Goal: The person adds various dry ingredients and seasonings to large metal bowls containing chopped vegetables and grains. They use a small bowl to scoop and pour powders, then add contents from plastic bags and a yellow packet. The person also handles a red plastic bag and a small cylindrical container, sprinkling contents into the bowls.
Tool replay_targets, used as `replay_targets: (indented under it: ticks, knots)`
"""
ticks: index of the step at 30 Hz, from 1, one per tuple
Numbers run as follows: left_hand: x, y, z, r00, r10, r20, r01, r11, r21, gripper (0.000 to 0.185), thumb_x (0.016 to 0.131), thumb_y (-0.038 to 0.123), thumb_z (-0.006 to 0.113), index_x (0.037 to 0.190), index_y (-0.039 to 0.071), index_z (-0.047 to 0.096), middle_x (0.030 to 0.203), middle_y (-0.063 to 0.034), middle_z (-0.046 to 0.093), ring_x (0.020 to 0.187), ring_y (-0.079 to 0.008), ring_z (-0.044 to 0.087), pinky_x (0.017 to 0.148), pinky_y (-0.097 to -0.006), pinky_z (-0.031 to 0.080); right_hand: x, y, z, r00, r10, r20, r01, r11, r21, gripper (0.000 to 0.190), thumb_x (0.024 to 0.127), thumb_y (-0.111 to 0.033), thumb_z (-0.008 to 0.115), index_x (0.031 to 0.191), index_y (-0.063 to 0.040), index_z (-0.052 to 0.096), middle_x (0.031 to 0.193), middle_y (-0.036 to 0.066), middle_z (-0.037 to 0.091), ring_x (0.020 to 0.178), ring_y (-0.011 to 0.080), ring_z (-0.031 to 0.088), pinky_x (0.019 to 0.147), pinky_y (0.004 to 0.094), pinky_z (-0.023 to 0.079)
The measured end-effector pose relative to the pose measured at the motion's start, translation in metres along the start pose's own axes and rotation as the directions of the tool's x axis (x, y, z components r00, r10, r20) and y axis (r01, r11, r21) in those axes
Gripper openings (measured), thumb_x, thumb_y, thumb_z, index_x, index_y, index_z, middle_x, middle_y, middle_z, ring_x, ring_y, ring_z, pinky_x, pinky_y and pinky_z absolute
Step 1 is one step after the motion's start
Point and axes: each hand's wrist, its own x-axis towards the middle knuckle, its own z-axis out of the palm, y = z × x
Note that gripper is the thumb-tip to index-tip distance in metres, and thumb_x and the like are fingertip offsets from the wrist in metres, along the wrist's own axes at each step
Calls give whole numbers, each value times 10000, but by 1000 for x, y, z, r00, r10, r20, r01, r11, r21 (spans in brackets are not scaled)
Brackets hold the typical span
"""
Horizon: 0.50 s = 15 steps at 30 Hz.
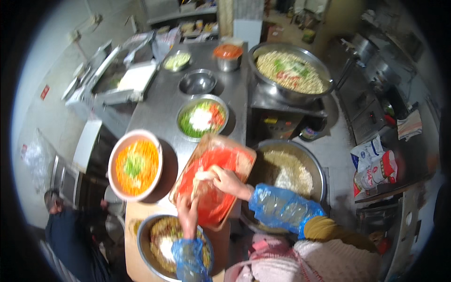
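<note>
A tan rectangular tub [251, 157] lined with red plastic stands tilted before me. Over it my left hand [186, 209] and my right hand [227, 180] both grip a pale, whitish, soft piece, whose exact kind I cannot tell. Blue plastic sleeve covers are on both forearms. Under my left forearm sits a steel bowl [141, 239] of brownish chopped filling with white powder. Left of the tub is a pink-rimmed bowl [111, 169] of shredded carrot with chopped green on it. Beyond the tub stands a steel bowl [226, 109] with greens, red bits and white powder.
A large steel basin [319, 165] of pale mix stands low at right, another full basin [259, 75] behind it. An empty steel bowl [198, 83], a bowl of pale green pieces [177, 61] and a red-topped pot [229, 64] stand farther back. A person [72, 239] is at lower left.
</note>
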Motion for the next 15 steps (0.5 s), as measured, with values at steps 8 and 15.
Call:
replay_targets:
  ticks: [8,15]
  knots:
    - [-27,30,-40,991,125,51,-134,959,248,256,805,166,788,722,-30,644,726,-142,546,615,-298,582,573,-392,459,3,3,-32,997,73,-40,-74,997,-11,180,921,-167,626,801,-37,662,644,50,616,557,165,609,543,337,475]
    - [-51,21,-33,947,30,-321,-90,980,-176,142,958,107,623,901,-11,681,899,-122,674,819,-217,626,774,-314,489,-12,-5,-64,986,148,-71,-113,925,363,131,959,-51,524,959,-16,650,764,-1,616,597,74,537,528,221,430]
